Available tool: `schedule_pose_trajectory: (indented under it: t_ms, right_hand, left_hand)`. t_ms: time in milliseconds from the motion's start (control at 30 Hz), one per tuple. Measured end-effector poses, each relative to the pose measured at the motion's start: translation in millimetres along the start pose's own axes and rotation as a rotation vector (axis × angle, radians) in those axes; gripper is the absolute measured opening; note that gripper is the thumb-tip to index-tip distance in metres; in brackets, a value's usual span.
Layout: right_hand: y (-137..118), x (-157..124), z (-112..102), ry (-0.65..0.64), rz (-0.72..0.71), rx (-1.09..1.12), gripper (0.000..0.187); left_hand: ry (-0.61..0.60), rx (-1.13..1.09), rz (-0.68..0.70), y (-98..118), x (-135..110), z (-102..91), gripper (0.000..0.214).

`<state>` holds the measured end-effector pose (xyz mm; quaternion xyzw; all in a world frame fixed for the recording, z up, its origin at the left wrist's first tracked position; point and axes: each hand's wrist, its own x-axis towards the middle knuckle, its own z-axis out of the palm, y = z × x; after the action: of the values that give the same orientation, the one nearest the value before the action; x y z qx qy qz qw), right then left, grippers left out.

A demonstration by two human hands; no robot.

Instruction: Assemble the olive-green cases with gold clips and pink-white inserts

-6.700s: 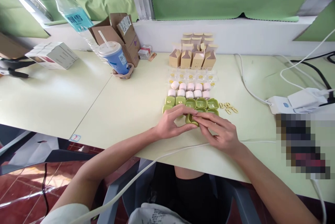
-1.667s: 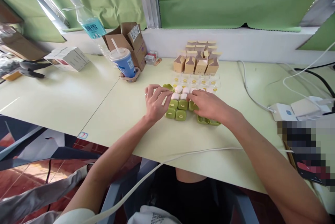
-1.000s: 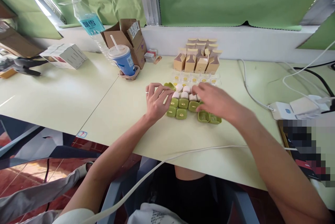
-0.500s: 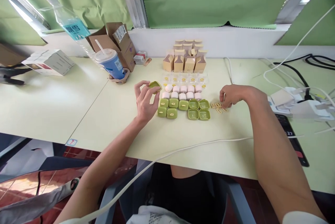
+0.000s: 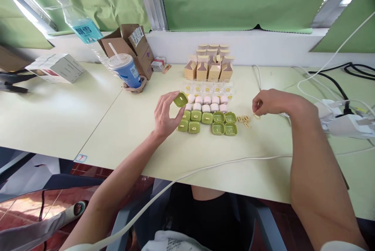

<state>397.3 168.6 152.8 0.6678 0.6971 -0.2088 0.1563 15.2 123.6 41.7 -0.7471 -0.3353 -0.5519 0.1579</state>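
Note:
Between the thumb and fingers of my left hand (image 5: pixel 167 115) is a small green square case piece (image 5: pixel 181 99), tilted above the table. My right hand (image 5: pixel 265 101) pinches a pale yellow loop (image 5: pixel 257 117), raised a little to the right of a small pile of similar loops (image 5: pixel 243 120). Below my left hand's fingers lie several closed-looking green pieces (image 5: pixel 194 127) with a pale mark on top. Hollow green pieces (image 5: pixel 218 128) stand beside them, open side up. Behind these run two rows of small pinkish-white rounded pieces (image 5: pixel 206 108).
A clear plastic tray (image 5: pixel 207 86) and small open cardboard boxes (image 5: pixel 214 72) stand behind the rows. At left are a blue cup (image 5: pixel 129 73), a brown carton (image 5: pixel 140 53) and a tilted bottle (image 5: pixel 84 30). A white cable (image 5: pixel 222 163) crosses in front; power strips (image 5: pixel 345 124) lie right.
My left hand has turned the green case piece and shifted it slightly right. My right hand has lifted away from the pile to the right with one yellow loop.

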Motion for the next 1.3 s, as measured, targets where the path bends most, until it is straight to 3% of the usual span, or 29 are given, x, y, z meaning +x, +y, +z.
schedule_pose_trajectory:
  t_ms: [67,200,333,500,633,767,967,1300]
  right_hand:
    - [-8,-15,-7,0.108,-0.123,0.055,0.011]
    - [-43,-40,-7,0.229,-0.525,0.318,0.003]
    - [-88,-46,14,0.318,-0.86,0.563,0.025]
    - [-126,-40,44,0.567,-1.124,0.591,0.01]
    - [-135,-34,56,0.747,-1.223,0.534,0.013]
    - [-136,-28,62,0.844,-1.23,0.42,0.017]
    - [-134,-23,65,1.006,-1.258,0.011,0.029]
    - [-134,-29,63,1.088,-1.238,-0.277,0.037]
  left_hand:
    - [0.0,-0.023,0.006,2,0,0.0,0.058]
    - [-0.031,-0.047,0.032,8,1,-1.5,0.066]
    - [-0.064,-0.092,0.063,15,0,-2.8,0.07]
    - [-0.055,-0.162,0.136,20,-1,-1.0,0.075]
    - [-0.054,-0.201,0.181,22,-1,0.1,0.079]
    - [-0.075,-0.242,0.167,25,-1,-2.0,0.084]
    - [-0.084,-0.224,0.154,26,-2,-3.6,0.083]
    - [-0.119,-0.253,0.145,25,-6,-2.3,0.082]
